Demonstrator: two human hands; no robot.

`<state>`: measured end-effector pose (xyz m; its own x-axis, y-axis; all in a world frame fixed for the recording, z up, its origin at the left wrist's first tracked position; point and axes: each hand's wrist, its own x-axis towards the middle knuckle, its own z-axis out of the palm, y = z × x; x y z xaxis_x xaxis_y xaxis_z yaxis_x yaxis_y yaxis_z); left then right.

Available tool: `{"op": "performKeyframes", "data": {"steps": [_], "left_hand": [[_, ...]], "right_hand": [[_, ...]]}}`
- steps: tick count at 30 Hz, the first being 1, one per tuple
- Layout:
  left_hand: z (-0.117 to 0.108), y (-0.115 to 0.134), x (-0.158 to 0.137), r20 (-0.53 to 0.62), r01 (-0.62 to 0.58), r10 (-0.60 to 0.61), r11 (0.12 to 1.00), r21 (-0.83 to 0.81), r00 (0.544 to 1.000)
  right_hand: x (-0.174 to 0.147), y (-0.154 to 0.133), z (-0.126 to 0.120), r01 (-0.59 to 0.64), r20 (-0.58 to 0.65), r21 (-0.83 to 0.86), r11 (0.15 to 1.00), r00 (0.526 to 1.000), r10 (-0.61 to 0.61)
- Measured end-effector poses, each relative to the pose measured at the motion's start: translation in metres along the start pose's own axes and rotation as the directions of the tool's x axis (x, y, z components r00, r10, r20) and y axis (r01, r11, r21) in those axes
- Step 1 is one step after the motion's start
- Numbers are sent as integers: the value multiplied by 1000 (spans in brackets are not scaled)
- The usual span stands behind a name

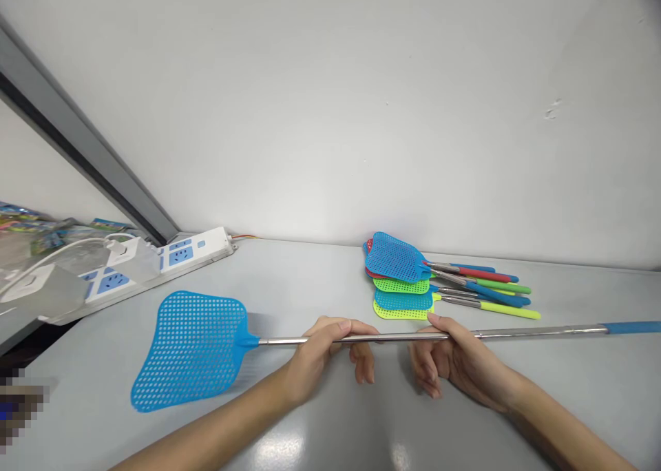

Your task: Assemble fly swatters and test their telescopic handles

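A blue fly swatter [193,347] with a long extended metal rod lies across my view, its perforated head at the left and its blue grip running off the right edge. My left hand [328,350] pinches the rod between thumb and fingers, not far from the head. Farther right along the same rod, my right hand [459,361] holds it with the thumb on top and the other fingers curled below. Behind my hands, a pile of fly swatters [397,259] in blue, green, red and yellow lies on the table, their rods short and their grips pointing right.
A white power strip [206,249] with plugged-in adapters [131,257] runs along the table's left side. Beyond a grey frame post [87,133] are colourful packages [56,230]. A pale wall [330,113] rises behind the grey table [289,271].
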<state>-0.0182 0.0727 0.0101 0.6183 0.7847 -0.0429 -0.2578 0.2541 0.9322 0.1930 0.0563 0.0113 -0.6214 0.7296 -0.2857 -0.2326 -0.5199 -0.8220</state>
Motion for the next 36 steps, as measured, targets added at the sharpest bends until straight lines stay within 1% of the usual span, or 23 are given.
{"op": "performKeyframes", "data": {"steps": [8, 16, 23, 26, 29, 33, 36], "left_hand": [[5, 5, -2, -39, 18, -15, 995, 97, 999], [3, 4, -2, -30, 55, -53, 997, 53, 998], [4, 1, -4, -65, 57, -54, 997, 44, 996], [3, 1, -4, -64, 52, -50, 998, 37, 997], [3, -2, -5, -49, 63, -62, 998, 12, 997], [8, -10, -5, 28, 181, -179, 982, -58, 983], [14, -13, -4, 50, 189, -186, 980, -64, 981]], "right_hand": [[2, 4, 4, 31, -1, -5, 1000, 1000, -31], [4, 4, 9, 101, -17, -46, 994, 995, -102], [8, 8, 13, 151, -11, -61, 987, 988, -152], [8, 8, 13, 176, -11, -70, 982, 984, -177], [8, 11, 15, 188, -24, -89, 978, 981, -191], [10, 18, 19, 183, -11, -181, 966, 982, -188], [12, 23, 21, 183, 1, -180, 966, 983, -185]]}}
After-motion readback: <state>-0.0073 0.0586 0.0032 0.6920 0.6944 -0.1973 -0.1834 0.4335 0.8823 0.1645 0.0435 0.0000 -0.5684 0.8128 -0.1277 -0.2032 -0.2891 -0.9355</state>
